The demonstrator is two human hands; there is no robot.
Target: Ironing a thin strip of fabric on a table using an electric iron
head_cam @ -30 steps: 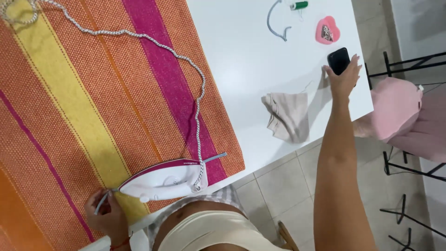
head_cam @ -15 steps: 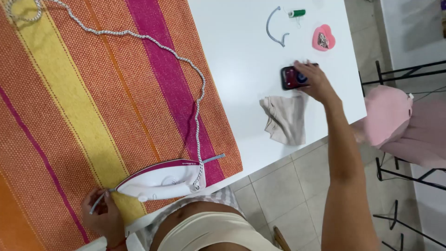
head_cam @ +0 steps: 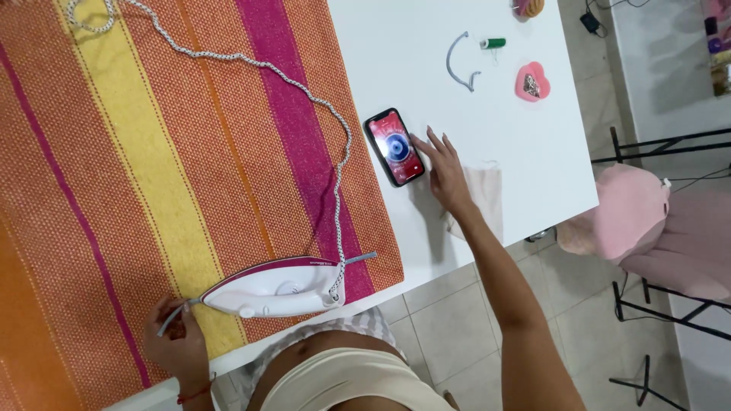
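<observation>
One phone point(head_cam: 394, 146) lies face up on the white table point(head_cam: 396, 46), screen lit, its long axis running from upper left to lower right, the top end toward the striped cloth point(head_cam: 152, 152). The right hand point(head_cam: 444, 171) lies open and flat beside it, fingertips touching the phone's right edge, palm partly over one beige fabric piece point(head_cam: 487, 199). The left hand point(head_cam: 177, 344) pinches a thin grey stick at the tip of one white and magenta iron point(head_cam: 278, 288), which rests on the cloth with its nose pointing left and its braided cord point(head_cam: 251, 65) trailing away. Farther off sit one pink heart-shaped dish point(head_cam: 532, 81) and one green thread spool point(head_cam: 495, 43).
</observation>
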